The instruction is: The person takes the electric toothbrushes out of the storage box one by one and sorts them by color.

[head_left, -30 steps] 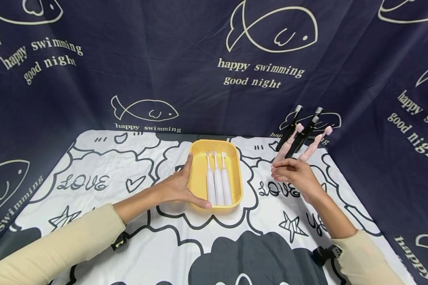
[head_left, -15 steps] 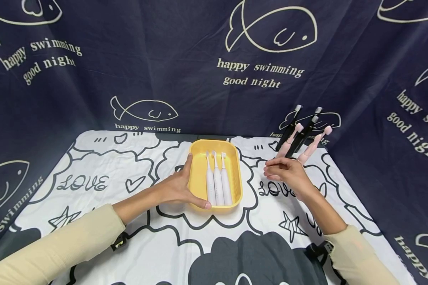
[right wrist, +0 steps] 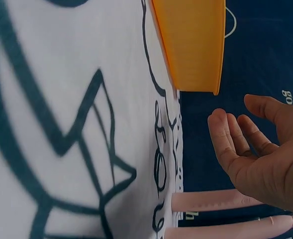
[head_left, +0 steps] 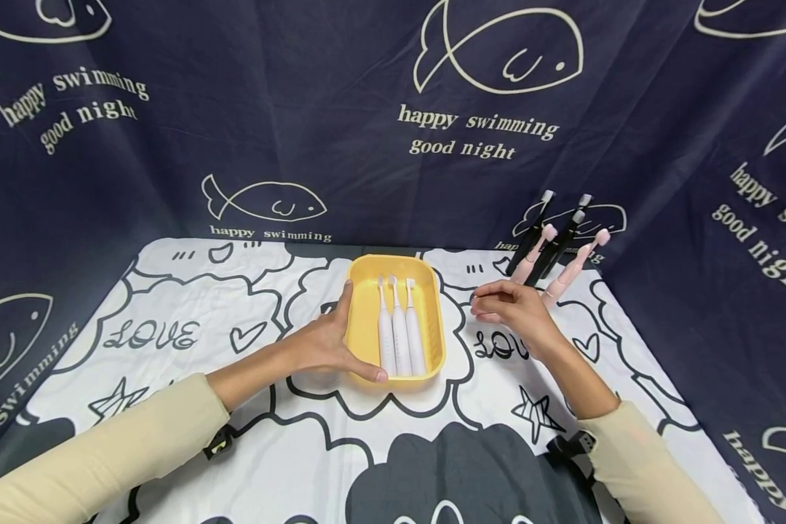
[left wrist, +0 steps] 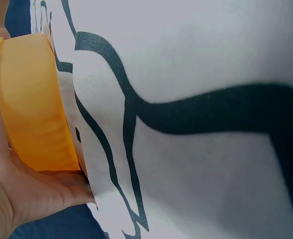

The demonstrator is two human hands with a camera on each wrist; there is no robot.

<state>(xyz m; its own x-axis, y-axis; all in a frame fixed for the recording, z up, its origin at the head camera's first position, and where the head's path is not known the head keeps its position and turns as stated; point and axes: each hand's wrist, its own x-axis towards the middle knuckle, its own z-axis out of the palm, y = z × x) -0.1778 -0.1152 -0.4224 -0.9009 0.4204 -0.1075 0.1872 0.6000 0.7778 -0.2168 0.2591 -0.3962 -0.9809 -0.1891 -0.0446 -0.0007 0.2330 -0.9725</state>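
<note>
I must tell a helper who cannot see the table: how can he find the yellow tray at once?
Find the black-and-white cartoon cloth before the dark curtain. At its middle, the left hand grips the yellow tray, the only yellow thing, with three white toothbrushes lying inside.

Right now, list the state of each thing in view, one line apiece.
yellow tray: flat on the cloth, holding three toothbrushes.
white toothbrushes: lying side by side in the tray, heads away from the person.
pink toothbrushes: outside the tray, propped at a slant.
black toothbrushes: propped behind the pink ones.
left hand: holds the tray's left side.
right hand: open, holding nothing.
</note>
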